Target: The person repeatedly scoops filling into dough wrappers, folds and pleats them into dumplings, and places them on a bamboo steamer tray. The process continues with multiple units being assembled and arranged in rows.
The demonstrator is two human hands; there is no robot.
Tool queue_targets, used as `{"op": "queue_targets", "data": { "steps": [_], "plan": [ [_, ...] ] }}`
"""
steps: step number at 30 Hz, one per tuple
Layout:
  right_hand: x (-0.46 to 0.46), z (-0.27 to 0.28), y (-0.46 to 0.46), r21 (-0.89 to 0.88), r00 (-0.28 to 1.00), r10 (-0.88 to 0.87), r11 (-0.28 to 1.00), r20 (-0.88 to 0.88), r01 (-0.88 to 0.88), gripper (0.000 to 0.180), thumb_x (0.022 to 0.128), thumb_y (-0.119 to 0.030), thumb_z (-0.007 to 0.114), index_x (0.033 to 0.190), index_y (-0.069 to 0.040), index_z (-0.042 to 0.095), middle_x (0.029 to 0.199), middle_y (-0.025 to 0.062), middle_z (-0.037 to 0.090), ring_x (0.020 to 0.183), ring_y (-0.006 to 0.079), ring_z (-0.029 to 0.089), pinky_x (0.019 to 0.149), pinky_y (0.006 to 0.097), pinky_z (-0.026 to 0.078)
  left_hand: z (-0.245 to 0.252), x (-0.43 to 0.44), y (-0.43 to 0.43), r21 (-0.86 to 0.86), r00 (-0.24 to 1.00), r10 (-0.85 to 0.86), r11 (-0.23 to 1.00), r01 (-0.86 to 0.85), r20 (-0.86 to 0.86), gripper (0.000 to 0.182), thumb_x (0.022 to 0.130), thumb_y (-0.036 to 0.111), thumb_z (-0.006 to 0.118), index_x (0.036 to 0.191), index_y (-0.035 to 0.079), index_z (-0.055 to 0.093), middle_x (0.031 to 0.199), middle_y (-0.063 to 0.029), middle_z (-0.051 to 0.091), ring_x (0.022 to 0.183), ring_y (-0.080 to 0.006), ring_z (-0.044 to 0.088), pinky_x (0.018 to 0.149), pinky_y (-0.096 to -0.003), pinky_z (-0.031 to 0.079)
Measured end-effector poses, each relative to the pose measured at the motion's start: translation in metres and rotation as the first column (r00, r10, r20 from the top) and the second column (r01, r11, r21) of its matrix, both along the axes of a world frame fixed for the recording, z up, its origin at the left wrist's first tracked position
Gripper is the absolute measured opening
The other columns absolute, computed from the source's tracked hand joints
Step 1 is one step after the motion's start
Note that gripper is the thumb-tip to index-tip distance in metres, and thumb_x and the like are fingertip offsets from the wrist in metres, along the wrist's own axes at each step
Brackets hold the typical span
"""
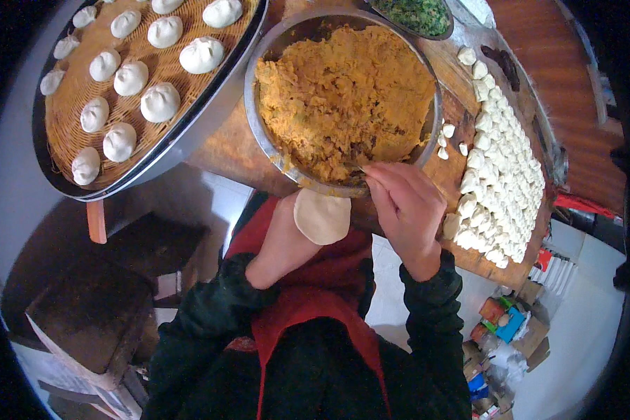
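Observation:
My left hand (287,239) holds a flat round dough wrapper (323,216) just below the near rim of a large metal bowl (252,113). Orange-brown filling (346,94) is heaped in that bowl. At the bowl's near right edge, my right hand (407,207) pinches a thin tool (358,167), whose far end is at the filling; its exact kind cannot be told. Many small pieces of dough (499,178) lie massed on the wooden table to the right of my right hand. Pleated buns (160,102) sit in spaced rows on a woven tray at the upper left.
The woven tray (189,86) rests in a round metal-rimmed vessel (136,181). A container of chopped greens (417,16) stands beyond the bowl. Some loose dough bits (448,130) lie on the wooden table (226,152). Boxes and bags (504,336) are piled on the floor at the lower right.

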State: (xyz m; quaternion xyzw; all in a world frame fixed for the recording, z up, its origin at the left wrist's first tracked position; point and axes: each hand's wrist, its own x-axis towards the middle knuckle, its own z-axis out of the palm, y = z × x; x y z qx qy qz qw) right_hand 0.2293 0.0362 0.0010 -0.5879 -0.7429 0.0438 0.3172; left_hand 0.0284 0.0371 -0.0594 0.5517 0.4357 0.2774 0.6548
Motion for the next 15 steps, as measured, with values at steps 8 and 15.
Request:
{"op": "queue_targets", "data": {
  "steps": [8,15],
  "plan": [
    [-0.005,0.006,0.011,-0.122,0.998,0.004,0.992,-0.062,-0.012,0.017,0.086,-0.009,0.079,0.103,-0.008,0.079,0.096,0.0089,0.076,0.086,0.0282,0.072,0.077,0.0381,0.059,-0.003,-0.006,-0.007,-0.064,0.997,0.058,0.996,-0.054,0.056,0.04,0.081,0.004,0.083,0.118,0.001,0.068,0.115,-0.0099,0.074,0.105,-0.0172,0.07,0.092,-0.0334,0.057],
    [-0.017,-0.003,0.012,-0.128,0.998,0.024,0.991,-0.059,-0.031,0.019,0.085,-0.011,0.078,0.104,-0.01,0.08,0.095,0.0072,0.076,0.089,0.0271,0.07,0.081,0.039,0.057,0.002,-0.016,0.006,0.112,0.991,0.134,0.984,-0.136,0.028,0.04,0.08,0.004,0.083,0.117,0.001,0.068,0.107,-0.0093,0.076,0.097,-0.0187,0.073,0.087,-0.0341,0.058]
  ]
}}
